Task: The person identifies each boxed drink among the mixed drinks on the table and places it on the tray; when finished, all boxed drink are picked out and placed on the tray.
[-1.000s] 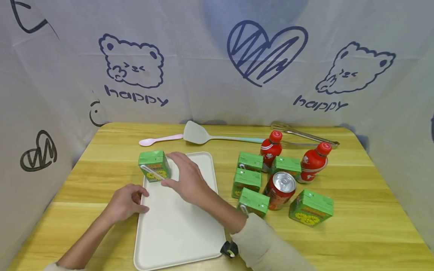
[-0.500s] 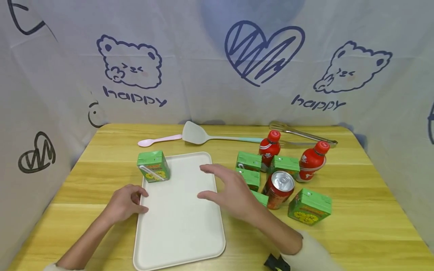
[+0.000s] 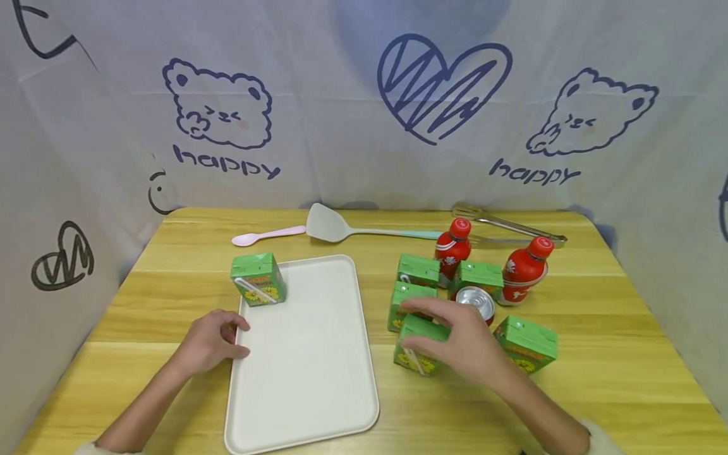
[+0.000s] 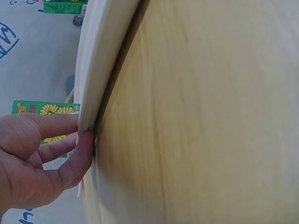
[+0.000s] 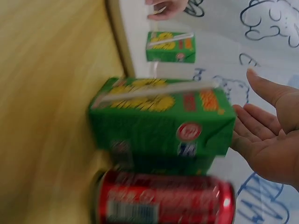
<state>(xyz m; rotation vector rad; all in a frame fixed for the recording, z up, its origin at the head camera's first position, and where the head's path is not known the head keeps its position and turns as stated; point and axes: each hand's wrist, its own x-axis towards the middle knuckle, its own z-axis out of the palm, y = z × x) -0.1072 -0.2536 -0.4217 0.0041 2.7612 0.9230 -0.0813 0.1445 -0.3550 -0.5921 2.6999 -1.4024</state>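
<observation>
One juice box [image 3: 258, 279] on tray [image 3: 307, 385], far-left corner. L hand [image 3: 207, 341] fingers pinch tray rim. R hand [image 3: 461, 341], fingers apart, reaching near box [image 3: 418, 349], not yet clamped. Four more boxes left.

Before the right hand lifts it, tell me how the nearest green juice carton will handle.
The green juice carton looks boxy with flat faces, so it should sit stable and not roll. Its card walls would probably dent under a hard squeeze. The straw stuck along one face may snag the right hand's fingers.
</observation>
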